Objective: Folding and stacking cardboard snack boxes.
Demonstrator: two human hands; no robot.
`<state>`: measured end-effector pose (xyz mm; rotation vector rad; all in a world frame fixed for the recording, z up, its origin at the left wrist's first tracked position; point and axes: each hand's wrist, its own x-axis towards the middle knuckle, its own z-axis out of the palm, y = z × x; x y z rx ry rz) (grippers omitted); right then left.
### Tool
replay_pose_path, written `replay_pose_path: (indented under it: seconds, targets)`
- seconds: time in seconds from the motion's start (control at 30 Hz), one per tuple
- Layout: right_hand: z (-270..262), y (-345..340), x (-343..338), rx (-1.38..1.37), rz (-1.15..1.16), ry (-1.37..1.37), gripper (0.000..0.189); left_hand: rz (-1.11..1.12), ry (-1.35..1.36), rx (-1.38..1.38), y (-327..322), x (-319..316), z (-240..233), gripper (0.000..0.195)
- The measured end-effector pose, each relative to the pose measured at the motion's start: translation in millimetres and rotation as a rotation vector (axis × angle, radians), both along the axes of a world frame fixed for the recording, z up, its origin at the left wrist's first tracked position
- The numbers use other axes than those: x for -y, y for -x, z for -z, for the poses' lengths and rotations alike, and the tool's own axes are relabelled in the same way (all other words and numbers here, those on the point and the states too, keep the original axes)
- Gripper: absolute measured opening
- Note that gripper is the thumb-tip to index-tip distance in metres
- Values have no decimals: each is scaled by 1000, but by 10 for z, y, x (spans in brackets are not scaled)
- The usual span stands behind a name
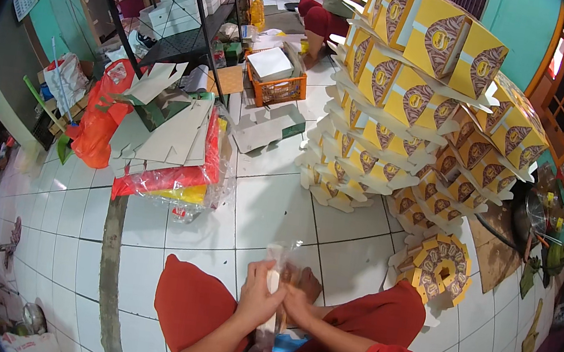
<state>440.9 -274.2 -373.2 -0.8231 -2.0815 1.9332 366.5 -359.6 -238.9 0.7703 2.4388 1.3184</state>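
Both hands meet low in the middle of the view, over my crossed legs. My left hand [260, 292] grips a narrow white strip or stick [273, 280] inside clear plastic [280, 252]. Against it, from the right side, my right hand [298, 302] is closed on the same clear plastic; its fingertips are blurred. The plastic stands up past the fingers and hangs down towards my lap. A bit of blue material [290, 343] lies in my lap just below the hands.
Tall stacks of yellow and brown cardboard boxes [418, 98] rise at right, beside a ring of small boxes [437, 269]. Flat grey cardboard [170, 141] lies on plastic packs at left. Behind are an orange crate [275, 88], a black metal rack [194, 28] and another person [328, 18].
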Motion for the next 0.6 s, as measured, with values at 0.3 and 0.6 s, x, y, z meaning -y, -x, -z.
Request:
replay_pose_path:
  seconds: [0.3, 0.6]
  targets:
    - [-798, -331, -53, -45, -202, 239, 36, -26, 66, 139, -65, -46, -38, 52]
    - [-705, -539, -256, -144, -351, 285, 30, 331, 80, -279, -76, -57, -146, 51]
